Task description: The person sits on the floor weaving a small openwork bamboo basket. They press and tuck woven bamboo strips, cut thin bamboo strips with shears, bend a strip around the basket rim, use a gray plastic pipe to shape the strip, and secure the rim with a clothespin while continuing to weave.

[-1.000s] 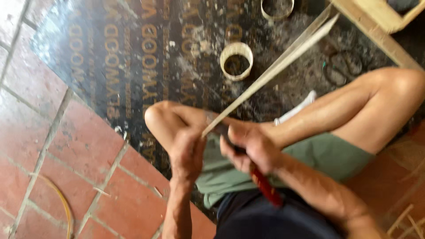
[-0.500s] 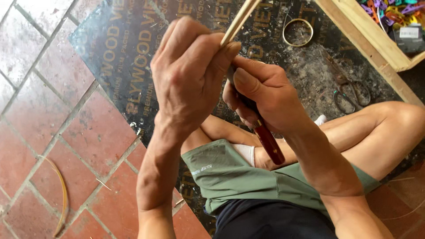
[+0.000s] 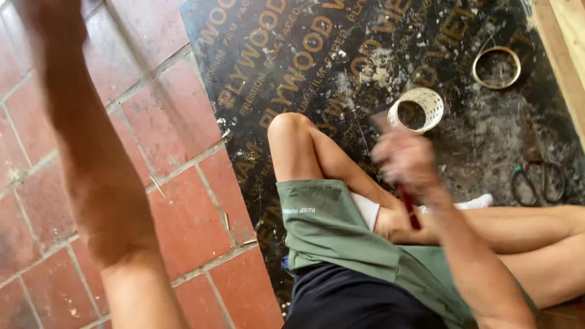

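My right hand (image 3: pixel 405 163) is blurred with motion above my bent legs, closed around a knife whose red handle (image 3: pixel 411 213) shows just below the fist. My left forearm (image 3: pixel 91 158) rises steeply at the left. My left hand (image 3: pixel 46 21) is a blur at the top left corner, and its fingers cannot be made out. A faint streak beside that arm may be the thin bamboo strip, too smeared to tell. A small white woven cylinder (image 3: pixel 415 109) stands on the dark board just beyond my right hand.
I sit with my knee (image 3: pixel 292 131) up on a dark printed plywood sheet (image 3: pixel 286 67) laid over red floor tiles (image 3: pixel 183 213). A bamboo ring (image 3: pixel 496 67) and scissors (image 3: pixel 539 178) lie at the right. A wooden frame (image 3: pixel 563 36) borders the top right.
My hands have parted: the left arm swung up and out to the far left, and the right hand dropped toward my legs with the knife. The bamboo strip no longer shows clearly.
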